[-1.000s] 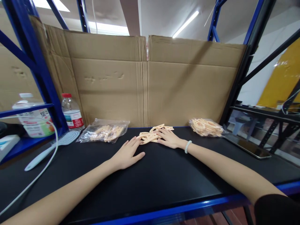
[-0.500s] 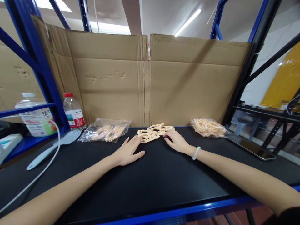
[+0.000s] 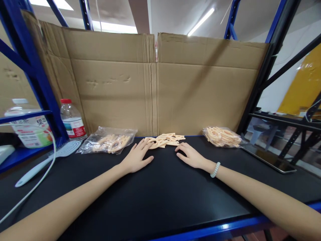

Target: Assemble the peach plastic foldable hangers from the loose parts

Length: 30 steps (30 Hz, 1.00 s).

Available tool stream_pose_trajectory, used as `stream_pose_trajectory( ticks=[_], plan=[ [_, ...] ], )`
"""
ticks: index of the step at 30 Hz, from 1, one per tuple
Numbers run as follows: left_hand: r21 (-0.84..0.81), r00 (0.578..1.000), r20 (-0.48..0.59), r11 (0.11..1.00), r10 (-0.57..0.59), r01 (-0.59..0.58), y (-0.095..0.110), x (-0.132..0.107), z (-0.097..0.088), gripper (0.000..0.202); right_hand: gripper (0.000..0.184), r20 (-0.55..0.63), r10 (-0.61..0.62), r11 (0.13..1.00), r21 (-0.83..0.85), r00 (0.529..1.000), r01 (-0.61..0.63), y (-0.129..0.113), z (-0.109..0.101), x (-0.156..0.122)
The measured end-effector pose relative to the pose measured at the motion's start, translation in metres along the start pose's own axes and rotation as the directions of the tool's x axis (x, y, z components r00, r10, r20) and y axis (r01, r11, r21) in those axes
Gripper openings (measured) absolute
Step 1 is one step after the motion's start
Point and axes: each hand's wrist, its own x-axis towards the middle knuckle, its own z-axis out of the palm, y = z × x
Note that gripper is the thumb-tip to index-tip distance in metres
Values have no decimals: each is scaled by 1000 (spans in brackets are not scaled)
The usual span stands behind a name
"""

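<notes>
A loose pile of pale wood-coloured, curved flat pieces (image 3: 165, 140) lies at the back middle of the black tabletop; their exact kind I cannot make out. My left hand (image 3: 136, 157) rests with fingers spread, its fingertips at the pile's left end. Just in front of the pile's right end is my right hand (image 3: 192, 156), palm down, fingers loosely bent and apart, with a beaded bracelet on the wrist. Neither hand grips anything. Similar pieces fill a clear plastic bag (image 3: 107, 142) on the left and another clear bag (image 3: 222, 136) on the right.
Cardboard sheets (image 3: 115, 83) wall off the back. At left are a hairbrush (image 3: 47, 162), a white cable (image 3: 37, 192), a red-capped bottle (image 3: 72, 120) and a larger white-capped bottle (image 3: 28, 127). A dark flat tablet-like device (image 3: 271, 159) lies at right.
My right hand has drawn back from the pile towards me. The pieces have shifted into a flatter, closer heap. My left hand stays at the left end, and the view has turned slightly.
</notes>
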Motion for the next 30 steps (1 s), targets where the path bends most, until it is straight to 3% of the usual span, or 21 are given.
stream_pose_trajectory(
  ticks=[5, 11, 30],
  plan=[
    [24, 990, -135, 999, 50, -47, -1, -2, 1, 49, 20, 37, -15, 1000, 10, 999, 14, 3, -2, -6],
    [0, 987, -142, 997, 74, -75, 2, -1, 0, 34, 27, 79, -22, 1000, -17, 997, 24, 4, -4, -9],
    [-106, 989, -135, 991, 61, -76, 12, -7, -4, 20, 29, 81, 3, 999, -41, 997, 0, 2, -2, -11]
  ],
)
